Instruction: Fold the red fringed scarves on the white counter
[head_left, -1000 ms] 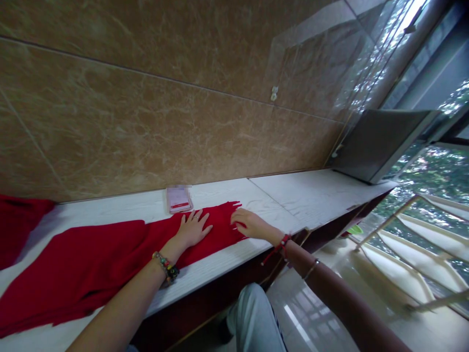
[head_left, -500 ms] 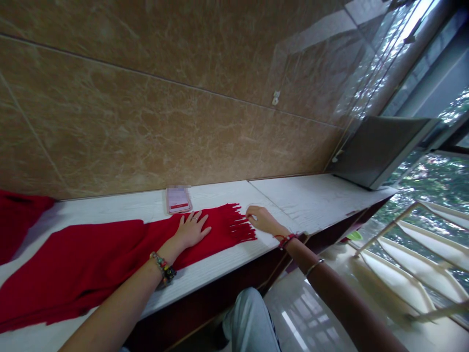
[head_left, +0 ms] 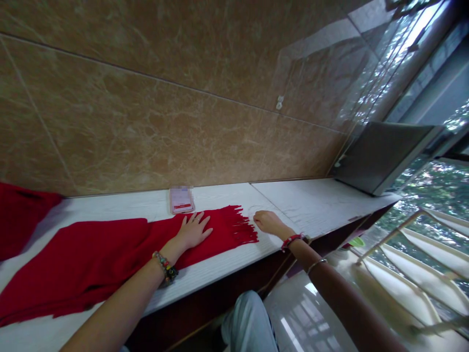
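A red scarf [head_left: 106, 244] lies lengthwise on a white wood-grain surface, its fringe [head_left: 245, 226] spread out at the right end. Flat on the scarf, short of that fringe, rests my left hand [head_left: 192, 231], fingers spread. My right hand [head_left: 270, 223] is closed just to the right of the fringe tips, low over the white surface. Its fingertips are curled under, so anything between them is hidden. Beyond my left hand, close to the scarf's far edge, lies a phone-like flat object [head_left: 181, 199] in a pinkish case.
More red fabric [head_left: 24, 217] is heaped at the far left. A brown marbled tile wall [head_left: 164, 132] runs along the back of the white surface [head_left: 304, 195]. A grey panel-like box [head_left: 384, 154] stands at its right end. A cream metal rack [head_left: 410, 259] is at the right.
My right hand has drawn slightly right, off the fringe tips, its fingers still curled. My left hand stays flat on the scarf. The view has shifted a little.
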The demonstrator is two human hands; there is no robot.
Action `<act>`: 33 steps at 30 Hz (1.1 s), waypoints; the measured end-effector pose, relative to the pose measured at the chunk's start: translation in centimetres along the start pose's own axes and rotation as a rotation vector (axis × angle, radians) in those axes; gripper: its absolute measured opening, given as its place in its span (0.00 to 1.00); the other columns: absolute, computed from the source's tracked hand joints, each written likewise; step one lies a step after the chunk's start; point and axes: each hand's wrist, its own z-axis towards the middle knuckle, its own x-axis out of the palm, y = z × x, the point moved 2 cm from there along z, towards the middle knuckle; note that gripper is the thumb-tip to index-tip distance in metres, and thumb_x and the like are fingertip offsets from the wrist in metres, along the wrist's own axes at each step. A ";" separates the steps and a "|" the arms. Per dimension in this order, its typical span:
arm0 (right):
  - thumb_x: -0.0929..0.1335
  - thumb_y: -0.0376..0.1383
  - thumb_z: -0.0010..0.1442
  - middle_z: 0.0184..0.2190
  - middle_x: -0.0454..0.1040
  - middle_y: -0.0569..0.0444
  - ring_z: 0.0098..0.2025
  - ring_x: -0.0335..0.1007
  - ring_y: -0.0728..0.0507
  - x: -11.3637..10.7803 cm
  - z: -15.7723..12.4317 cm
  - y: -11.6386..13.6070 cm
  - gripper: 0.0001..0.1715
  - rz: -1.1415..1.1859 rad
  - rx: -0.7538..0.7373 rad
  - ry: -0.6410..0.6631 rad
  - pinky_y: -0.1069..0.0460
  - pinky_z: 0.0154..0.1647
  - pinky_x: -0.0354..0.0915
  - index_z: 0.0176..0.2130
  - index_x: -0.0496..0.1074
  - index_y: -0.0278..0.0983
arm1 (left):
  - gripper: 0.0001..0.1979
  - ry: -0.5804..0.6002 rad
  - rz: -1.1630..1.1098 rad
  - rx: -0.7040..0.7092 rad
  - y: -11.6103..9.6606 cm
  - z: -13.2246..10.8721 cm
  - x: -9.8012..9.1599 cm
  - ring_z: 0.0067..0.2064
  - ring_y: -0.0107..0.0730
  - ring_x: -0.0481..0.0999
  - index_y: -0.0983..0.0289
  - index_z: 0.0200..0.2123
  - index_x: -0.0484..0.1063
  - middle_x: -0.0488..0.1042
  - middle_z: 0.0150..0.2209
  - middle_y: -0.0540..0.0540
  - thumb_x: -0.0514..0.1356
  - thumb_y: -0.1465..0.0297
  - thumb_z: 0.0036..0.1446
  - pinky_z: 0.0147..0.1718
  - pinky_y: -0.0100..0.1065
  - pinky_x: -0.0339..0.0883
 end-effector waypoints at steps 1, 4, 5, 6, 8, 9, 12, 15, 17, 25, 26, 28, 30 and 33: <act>0.60 0.26 0.53 0.28 0.72 0.49 0.33 0.66 0.46 -0.2 -0.2 0.2 0.12 0.039 0.011 -0.039 0.53 0.35 0.60 0.27 0.71 0.34 | 0.28 -0.002 -0.001 -0.001 0.0 0.0 0.0 0.62 0.48 0.45 0.59 0.59 0.51 0.47 0.62 0.59 0.41 0.54 0.59 0.55 0.53 0.41; 0.60 0.24 0.50 0.31 0.72 0.51 0.36 0.65 0.46 -0.5 -0.4 3.1 0.12 0.234 -0.101 -0.162 0.53 0.38 0.60 0.31 0.70 0.35 | 0.28 -0.002 0.000 -0.001 -0.1 0.0 0.0 0.62 0.48 0.45 0.59 0.59 0.51 0.47 0.62 0.58 0.41 0.54 0.58 0.55 0.53 0.41; 0.60 0.24 0.49 0.32 0.72 0.51 0.37 0.65 0.46 -0.5 -0.3 4.4 0.13 0.290 -0.170 -0.175 0.53 0.39 0.60 0.32 0.70 0.36 | 0.29 0.001 0.003 -0.002 -0.1 0.0 0.0 0.62 0.47 0.45 0.59 0.59 0.51 0.47 0.62 0.58 0.41 0.54 0.58 0.55 0.53 0.41; 0.60 0.23 0.49 0.32 0.71 0.52 0.37 0.65 0.47 -0.4 -0.3 5.6 0.14 0.330 -0.236 -0.171 0.53 0.40 0.60 0.33 0.69 0.36 | 0.29 0.004 0.007 -0.002 -0.1 -0.1 -0.1 0.62 0.47 0.45 0.59 0.59 0.51 0.47 0.62 0.58 0.41 0.54 0.58 0.55 0.52 0.41; 0.60 0.23 0.49 0.32 0.71 0.52 0.36 0.64 0.47 -0.1 -0.4 6.8 0.14 0.348 -0.311 -0.135 0.53 0.40 0.60 0.33 0.69 0.36 | 0.29 0.010 0.012 -0.005 -0.2 -0.2 -0.3 0.62 0.47 0.45 0.59 0.60 0.51 0.47 0.62 0.58 0.40 0.54 0.59 0.56 0.52 0.41; 0.60 0.23 0.49 0.31 0.71 0.52 0.35 0.64 0.47 0.1 -0.6 6.6 0.13 0.330 -0.312 -0.117 0.53 0.39 0.60 0.31 0.69 0.36 | 0.28 0.012 0.013 -0.007 -0.2 -0.3 -0.4 0.62 0.46 0.45 0.59 0.60 0.51 0.47 0.62 0.58 0.40 0.54 0.59 0.56 0.52 0.41; 0.59 0.24 0.49 0.27 0.69 0.52 0.33 0.63 0.46 0.5 -1.8 3.5 0.12 0.227 -0.221 -0.077 0.52 0.37 0.60 0.26 0.68 0.35 | 0.28 0.019 0.010 -0.007 -0.3 -0.3 -0.6 0.62 0.46 0.45 0.59 0.60 0.51 0.47 0.62 0.58 0.41 0.54 0.59 0.56 0.52 0.41; 0.59 0.24 0.49 0.26 0.68 0.52 0.32 0.63 0.46 0.0 -3.0 0.2 0.11 0.196 -0.133 -0.075 0.52 0.36 0.60 0.24 0.67 0.36 | 0.28 0.020 -0.001 -0.012 -0.3 -0.2 -0.4 0.62 0.47 0.45 0.59 0.60 0.51 0.47 0.62 0.59 0.41 0.54 0.58 0.55 0.52 0.41; 0.59 0.24 0.49 0.27 0.69 0.52 0.33 0.63 0.46 -0.9 -3.2 0.3 0.12 0.267 -0.132 -0.133 0.52 0.36 0.61 0.26 0.67 0.36 | 0.28 0.004 -0.005 -0.012 -0.5 -0.1 -0.3 0.62 0.48 0.45 0.59 0.59 0.52 0.47 0.62 0.59 0.41 0.55 0.59 0.55 0.53 0.41; 0.59 0.24 0.49 0.29 0.70 0.52 0.35 0.64 0.46 -1.9 0.6 8.6 0.12 0.276 -0.436 -0.041 0.53 0.38 0.60 0.29 0.69 0.36 | 0.33 0.026 -0.041 0.171 -1.5 -1.0 0.1 0.63 0.43 0.42 0.58 0.60 0.50 0.46 0.63 0.58 0.43 0.48 0.55 0.57 0.50 0.37; 0.59 0.25 0.49 0.28 0.70 0.52 0.33 0.64 0.47 -1.7 0.7 8.4 0.12 0.233 -0.429 -0.014 0.53 0.37 0.60 0.28 0.69 0.35 | 0.33 0.033 -0.042 0.170 -1.5 -1.0 0.1 0.63 0.43 0.42 0.59 0.60 0.50 0.46 0.63 0.58 0.43 0.49 0.56 0.57 0.49 0.37; 0.59 0.25 0.49 0.27 0.70 0.51 0.31 0.64 0.47 -1.4 0.5 7.0 0.12 0.151 -0.385 0.025 0.53 0.36 0.59 0.27 0.69 0.35 | 0.32 0.038 -0.042 0.171 -1.5 -1.1 0.0 0.63 0.42 0.42 0.59 0.60 0.50 0.46 0.63 0.58 0.43 0.49 0.56 0.57 0.49 0.37; 0.59 0.25 0.49 0.27 0.71 0.51 0.31 0.65 0.47 -1.2 0.0 5.1 0.12 0.077 -0.346 0.072 0.53 0.36 0.59 0.27 0.69 0.35 | 0.32 0.041 -0.043 0.171 -1.6 -1.0 0.0 0.63 0.43 0.42 0.59 0.60 0.50 0.46 0.63 0.59 0.43 0.50 0.56 0.57 0.50 0.37; 0.60 0.25 0.50 0.29 0.72 0.50 0.33 0.66 0.46 -1.2 -0.9 2.5 0.12 -0.013 -0.292 0.155 0.53 0.36 0.58 0.27 0.70 0.35 | 0.31 0.036 -0.043 0.170 -1.7 -1.0 -0.1 0.63 0.44 0.42 0.60 0.60 0.51 0.46 0.62 0.60 0.43 0.50 0.57 0.57 0.50 0.38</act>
